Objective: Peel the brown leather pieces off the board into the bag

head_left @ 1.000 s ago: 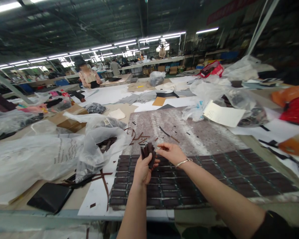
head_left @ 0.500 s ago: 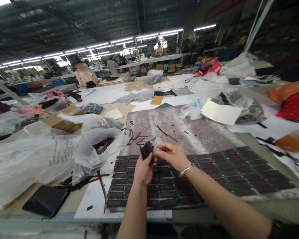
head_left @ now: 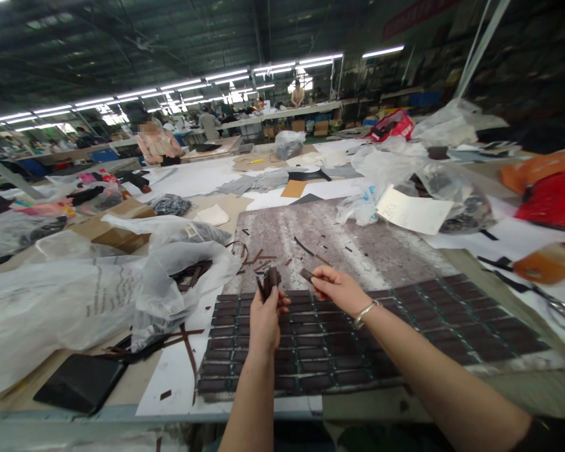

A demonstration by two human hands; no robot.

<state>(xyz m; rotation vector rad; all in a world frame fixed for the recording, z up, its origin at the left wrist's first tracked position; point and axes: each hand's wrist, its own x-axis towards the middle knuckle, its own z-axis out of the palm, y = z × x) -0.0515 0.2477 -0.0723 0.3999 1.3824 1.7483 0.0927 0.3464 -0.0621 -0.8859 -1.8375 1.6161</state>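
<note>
My left hand [head_left: 266, 317] is closed around a bundle of dark brown strips [head_left: 270, 281], their ends standing up above the thumb. To its right, my right hand [head_left: 339, 290] pinches one short dark brown strip [head_left: 306, 275] between thumb and fingertips, clear of the bundle. Both hands are over a speckled board [head_left: 320, 226]. Across the board's near half lie rows of dark brown rectangular pieces [head_left: 351, 362], with greenish lines between them. Loose thin brown strips [head_left: 262, 256] and small scraps are scattered on the board's far part.
Crumpled plastic bags [head_left: 183, 295] and a black flat object [head_left: 80, 382] lie to the left. At right are a clear bag with a paper label [head_left: 414, 210], red and orange bundles [head_left: 553, 198], and scissors [head_left: 562, 307]. Other people work farther back.
My right hand has moved right, away from the bundle, and a single strip now shows in its fingers. My left hand with the bundle has shifted slightly left.
</note>
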